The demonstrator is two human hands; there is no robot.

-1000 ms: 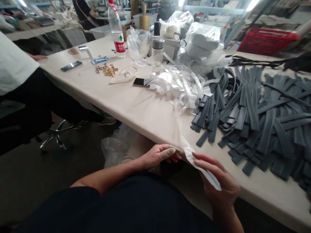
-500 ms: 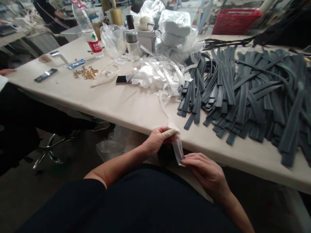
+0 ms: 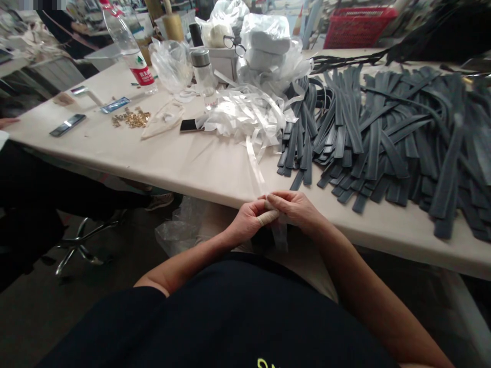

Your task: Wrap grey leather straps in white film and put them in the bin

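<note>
At the table's front edge my left hand [image 3: 251,219], with light wraps on its fingers, pinches a thin whitish translucent strip [image 3: 255,164]. My right hand [image 3: 293,208] is closed on the same strip, its fingertips touching those of the left. One end of the strip hangs below the hands; the other runs up over the table to a heap of white strips [image 3: 241,113]. To the right of the heap lies a large pile of dark grey flat straps [image 3: 378,135]. The fingertips partly hide the gripped part of the strip.
A plastic bottle [image 3: 140,71], a lidded jar [image 3: 201,66] and bagged white bundles [image 3: 264,38] stand along the back. Small gold metal pieces [image 3: 137,119] and a phone [image 3: 68,124] lie on the left of the table [image 3: 184,163]. Another person's dark-clothed leg [image 3: 95,181] is at the left.
My right hand has moved up and left, from the strip's hanging lower end to beside my left hand. My left hand keeps its pinch. The view has shifted slightly.
</note>
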